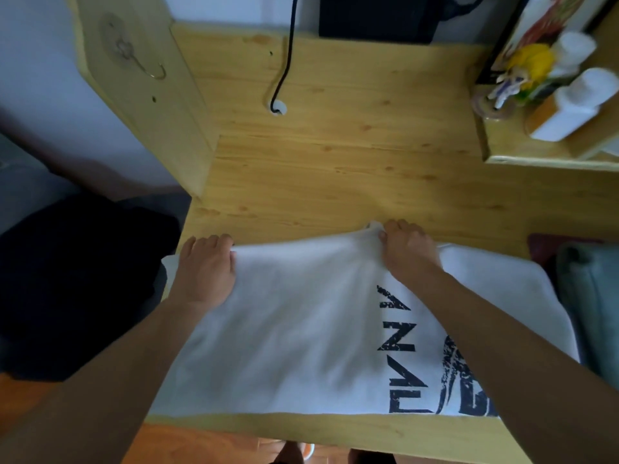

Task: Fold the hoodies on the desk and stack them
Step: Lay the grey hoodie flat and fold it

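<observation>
A white hoodie (294, 333) with dark printed letters lies spread across the near part of the wooden desk (335, 155). My left hand (204, 269) grips the garment's far edge at the left, fingers curled over the cloth. My right hand (407, 252) pinches the far edge further right, where a small fold of fabric sticks up. A dark garment (77, 289) sits heaped off the desk's left side. A grey-green folded piece (593, 303) lies at the right edge.
A black cable (284, 61) drops into a hole in the desk at the back. A shelf (549, 155) on the right holds white bottles (569, 105) and a yellow figure (532, 61). A wooden side panel (147, 95) with a hook stands at the left.
</observation>
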{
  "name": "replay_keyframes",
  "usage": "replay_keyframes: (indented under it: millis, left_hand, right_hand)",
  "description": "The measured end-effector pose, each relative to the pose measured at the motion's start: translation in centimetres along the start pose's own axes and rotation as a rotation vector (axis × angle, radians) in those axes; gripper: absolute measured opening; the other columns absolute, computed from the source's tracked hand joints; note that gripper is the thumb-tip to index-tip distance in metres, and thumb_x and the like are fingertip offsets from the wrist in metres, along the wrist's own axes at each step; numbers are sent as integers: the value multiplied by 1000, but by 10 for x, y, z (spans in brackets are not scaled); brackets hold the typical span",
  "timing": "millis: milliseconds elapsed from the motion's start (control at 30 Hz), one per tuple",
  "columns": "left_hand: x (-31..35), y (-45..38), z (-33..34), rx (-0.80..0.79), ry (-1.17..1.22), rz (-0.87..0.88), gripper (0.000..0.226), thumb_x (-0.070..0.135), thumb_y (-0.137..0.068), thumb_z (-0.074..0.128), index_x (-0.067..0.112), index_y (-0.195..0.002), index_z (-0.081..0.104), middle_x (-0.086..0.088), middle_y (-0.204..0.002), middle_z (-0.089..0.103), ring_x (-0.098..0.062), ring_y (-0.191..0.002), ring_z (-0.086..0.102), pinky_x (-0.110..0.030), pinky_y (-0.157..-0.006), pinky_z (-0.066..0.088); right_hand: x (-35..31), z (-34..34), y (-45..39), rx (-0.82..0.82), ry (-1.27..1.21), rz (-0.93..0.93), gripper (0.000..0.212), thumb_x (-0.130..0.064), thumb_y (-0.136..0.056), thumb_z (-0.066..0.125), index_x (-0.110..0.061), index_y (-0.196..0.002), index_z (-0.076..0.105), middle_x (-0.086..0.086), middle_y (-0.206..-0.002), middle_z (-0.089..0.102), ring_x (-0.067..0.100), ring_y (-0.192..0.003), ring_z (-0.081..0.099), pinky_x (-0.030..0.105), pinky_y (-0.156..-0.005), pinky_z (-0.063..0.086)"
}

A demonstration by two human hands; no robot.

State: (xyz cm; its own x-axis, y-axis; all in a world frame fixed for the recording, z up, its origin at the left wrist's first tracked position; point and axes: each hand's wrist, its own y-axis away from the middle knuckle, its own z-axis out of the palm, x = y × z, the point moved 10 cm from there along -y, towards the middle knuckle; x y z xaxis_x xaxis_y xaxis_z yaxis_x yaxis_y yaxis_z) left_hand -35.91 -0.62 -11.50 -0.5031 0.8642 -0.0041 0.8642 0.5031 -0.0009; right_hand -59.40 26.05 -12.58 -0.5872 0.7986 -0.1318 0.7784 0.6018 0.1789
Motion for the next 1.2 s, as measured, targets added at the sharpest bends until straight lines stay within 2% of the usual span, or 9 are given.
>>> replay_keyframes:
  millis: [133, 267, 367, 467, 667, 867, 1033, 1133, 1200]
  left_hand:
    - [25, 19, -9, 8, 41, -66, 54, 19, -88, 59, 10, -141, 52, -23, -142, 49, -49, -137, 38, -62, -115, 26]
    - [154, 88, -5, -135, 211, 149, 61, 54, -97, 42, 33, -154, 40, -11, -166, 28, -43, -154, 18, -64, -121, 13]
    - [187, 123, 26, -267, 181, 129, 65, 67, -98, 32, 41, -158, 30, -6, -170, 17, -46, -154, 14, -70, -118, 13]
    - [177, 120, 40, -274, 83, 155, 67, 67, -97, 35, 41, -158, 29, -6, -171, 14, -48, -153, 14, -73, -115, 12]
    - [170, 107, 43, -290, 77, 162, 67, 66, -96, 39, 40, -158, 31, -8, -171, 15, -48, -153, 13, -74, -115, 12]
    - [147, 75, 48, -299, 30, 259, 67, 67, -97, 30, 44, -159, 21, -3, -171, 15, -44, -156, 6, -74, -114, 11]
    - [99, 26, 62, -493, -34, 156, 79, 83, -87, 7, 51, -156, -11, 10, -169, -20, -36, -155, -19, -71, -118, 0]
    - [105, 18, 47, -506, 18, 26, 71, 68, -96, 25, 47, -160, 1, 5, -171, -12, -40, -155, -14, -71, -118, 2]
    - [135, 27, 25, -342, 60, 16, 66, 51, -97, 33, 39, -160, 20, -5, -172, 3, -44, -155, -4, -71, -119, 4]
  right_hand:
    - [7, 11, -1, -44, -22, 14, 34, -33, -106, 35, -8, -122, 52, 14, -120, 56, 34, -111, 52, 43, -90, 44]
    - [8, 4, 14, 67, 88, 90, 48, -43, -103, 26, -7, -126, 50, 20, -123, 54, 38, -113, 48, 52, -102, 40]
    - [-5, -12, 47, 161, 23, 88, 54, -40, -103, 37, -13, -150, 32, 21, -154, 30, 42, -144, 25, 56, -123, 9]
    - [8, 0, 88, 45, 75, 9, 58, -48, -105, 27, -24, -158, 20, 13, -166, 9, 39, -153, -1, 54, -123, -5]
    - [169, 25, 111, -132, -96, 461, 67, -61, -100, 14, -31, -159, 3, 6, -169, -1, 26, -154, -6, 52, -124, 2]
    - [117, 23, 139, -103, -144, 414, 66, -59, -101, 26, -35, -159, 7, 3, -169, -5, 34, -154, -5, 59, -121, 6]
    - [93, 41, 183, -119, -193, 432, 71, -71, -96, 16, -40, -159, 5, -3, -169, -6, 31, -155, -5, 59, -122, 6]
    - [111, 33, 175, -93, -157, 405, 68, -67, -97, 17, -39, -159, 8, -2, -169, -5, 29, -154, -4, 56, -123, 3]
    - [131, 27, 163, -78, -155, 432, 68, -66, -98, 15, -38, -159, 5, 0, -169, -7, 28, -154, -6, 53, -124, 0]
